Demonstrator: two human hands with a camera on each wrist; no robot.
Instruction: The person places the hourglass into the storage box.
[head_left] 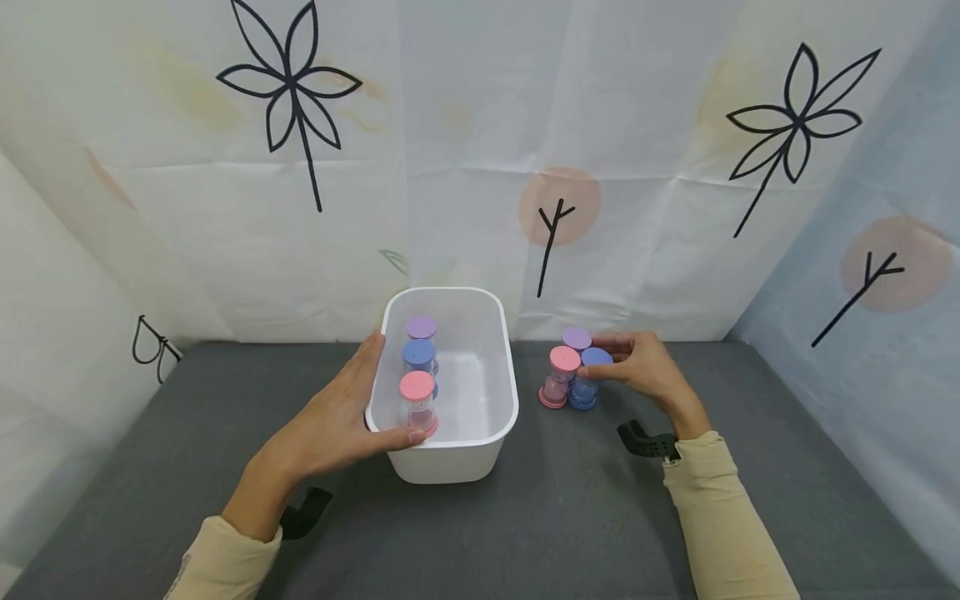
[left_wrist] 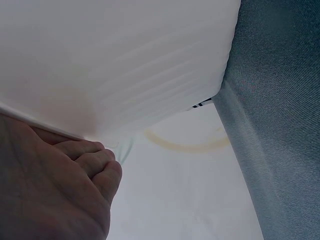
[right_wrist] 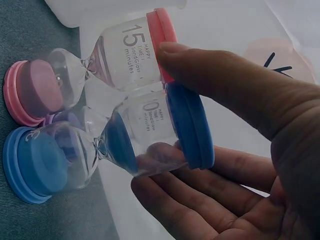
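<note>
My left hand point(head_left: 341, 421) grips the left side of a white plastic tub point(head_left: 472, 465); its thumb lies along the front rim, its fingers against the outer wall. Inside, along the left, stand a purple-capped hourglass point(head_left: 422, 327), a blue one point(head_left: 418, 357) and a pink one point(head_left: 417, 398). To the right of the tub my right hand point(head_left: 641, 364) holds a blue hourglass point(right_wrist: 150, 120) near its top cap, thumb on one side, fingers on the other. The thumb tip also meets the cap of the pink hourglass point(head_left: 557, 379) beside it. A purple-capped hourglass point(head_left: 576, 337) stands behind them, partly hidden.
A dark grey cloth point(head_left: 570, 517) covers the table. White printed fabric point(head_left: 465, 100) hangs as a wall close behind the tub, with more at both sides. Each wrist wears a black strap, such as the right one point(head_left: 647, 442).
</note>
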